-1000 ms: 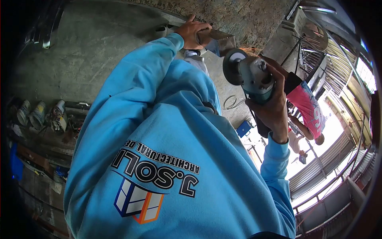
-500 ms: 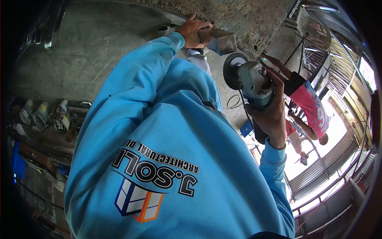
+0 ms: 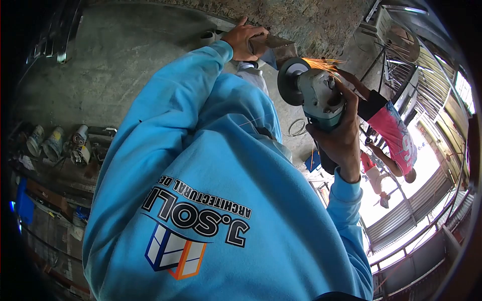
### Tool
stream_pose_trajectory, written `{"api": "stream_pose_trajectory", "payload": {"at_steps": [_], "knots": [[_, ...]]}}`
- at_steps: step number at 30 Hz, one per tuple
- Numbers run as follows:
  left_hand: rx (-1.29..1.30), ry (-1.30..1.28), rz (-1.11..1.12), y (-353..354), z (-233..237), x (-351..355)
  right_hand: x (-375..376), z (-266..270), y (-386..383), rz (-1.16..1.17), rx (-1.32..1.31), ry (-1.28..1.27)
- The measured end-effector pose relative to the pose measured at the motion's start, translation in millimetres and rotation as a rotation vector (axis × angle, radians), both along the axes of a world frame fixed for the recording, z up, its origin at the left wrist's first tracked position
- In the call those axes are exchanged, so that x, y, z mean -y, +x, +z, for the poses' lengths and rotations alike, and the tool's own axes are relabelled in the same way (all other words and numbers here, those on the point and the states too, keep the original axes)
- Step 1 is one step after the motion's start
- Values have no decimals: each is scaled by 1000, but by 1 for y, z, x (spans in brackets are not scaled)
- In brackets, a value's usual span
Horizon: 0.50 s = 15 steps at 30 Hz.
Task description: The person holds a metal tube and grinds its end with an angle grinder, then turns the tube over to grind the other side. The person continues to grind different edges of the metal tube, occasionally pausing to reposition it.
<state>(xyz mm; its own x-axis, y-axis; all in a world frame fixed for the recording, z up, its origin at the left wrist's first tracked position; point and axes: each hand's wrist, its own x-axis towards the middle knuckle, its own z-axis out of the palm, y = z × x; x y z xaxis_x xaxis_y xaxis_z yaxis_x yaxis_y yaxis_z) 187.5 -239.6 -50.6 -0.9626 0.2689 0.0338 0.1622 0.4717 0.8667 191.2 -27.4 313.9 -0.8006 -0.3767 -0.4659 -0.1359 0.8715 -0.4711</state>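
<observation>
Fingers [image 3: 258, 31] of the left hand [image 3: 240, 42] are closed around a metal piece [image 3: 282, 48], held at the edge of a rough brown tabletop [image 3: 301, 20]. The right hand [image 3: 344, 143] grips an angle grinder [image 3: 324, 98], its fingers wrapped about the body. The grinder's disc [image 3: 290, 83] is against the right end of the metal piece, and orange sparks [image 3: 321, 64] spray rightward. Beyond the grinder is another person in a pink shirt [image 3: 394, 133]

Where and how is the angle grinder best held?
Angle grinder: probably the teal body behind its metal head, coming from the side away from the disc, as the right hand does. Its rounded shape suits wrapping, while sparks fly beside the disc.
</observation>
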Motion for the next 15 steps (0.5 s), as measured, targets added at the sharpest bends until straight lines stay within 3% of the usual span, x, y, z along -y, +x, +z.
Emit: {"api": "stream_pose_trajectory", "payload": {"at_steps": [9, 15], "knots": [[130, -78, -99, -3, 19, 5, 1, 0, 0, -24, 29, -8], [37, 3, -20, 0, 6, 1, -2, 0, 0, -35, 37, -22]]}}
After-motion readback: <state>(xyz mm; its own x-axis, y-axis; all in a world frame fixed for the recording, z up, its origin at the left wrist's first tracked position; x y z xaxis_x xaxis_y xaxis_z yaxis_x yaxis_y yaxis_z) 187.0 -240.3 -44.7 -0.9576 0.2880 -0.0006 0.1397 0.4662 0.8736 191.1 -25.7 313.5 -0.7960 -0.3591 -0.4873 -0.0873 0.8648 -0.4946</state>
